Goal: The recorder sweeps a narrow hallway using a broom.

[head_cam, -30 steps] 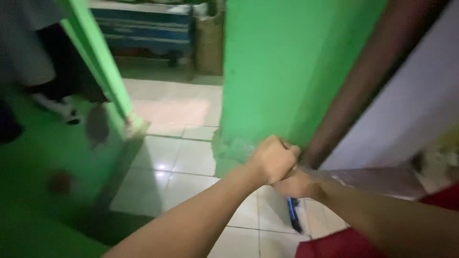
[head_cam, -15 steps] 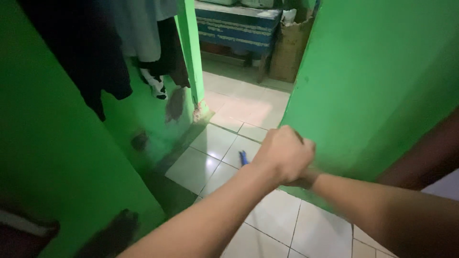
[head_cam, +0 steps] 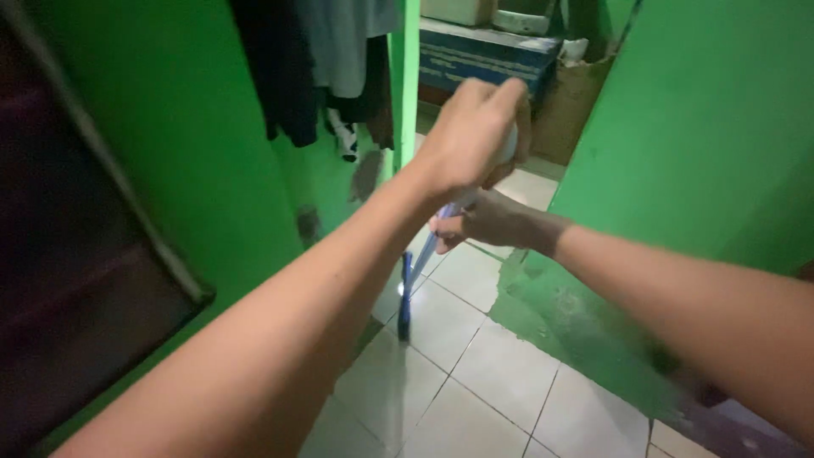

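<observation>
My left hand (head_cam: pixel 471 136) is raised in front of me, fingers closed around the pale top end of a long stick. My right hand (head_cam: pixel 483 219) grips the same stick lower down. The blue-and-white stick (head_cam: pixel 413 276) slants down to the left, its dark blue lower end reaching the white tiled floor (head_cam: pixel 475 365) in a narrow passage between green walls. What is fixed at the stick's lower end is too dim to make out.
A green wall (head_cam: pixel 695 144) stands on the right, another green wall (head_cam: pixel 170 127) with a dark door panel (head_cam: pixel 76 254) on the left. Dark and grey clothes (head_cam: pixel 322 59) hang at the upper left. A blue bench (head_cam: pixel 483 55) and cardboard box (head_cam: pixel 572 102) lie beyond the doorway.
My view swung left along the passage. Both hands rose from waist height, the left hand now above the right, and the stick's blue lower end moved out onto the tiles ahead.
</observation>
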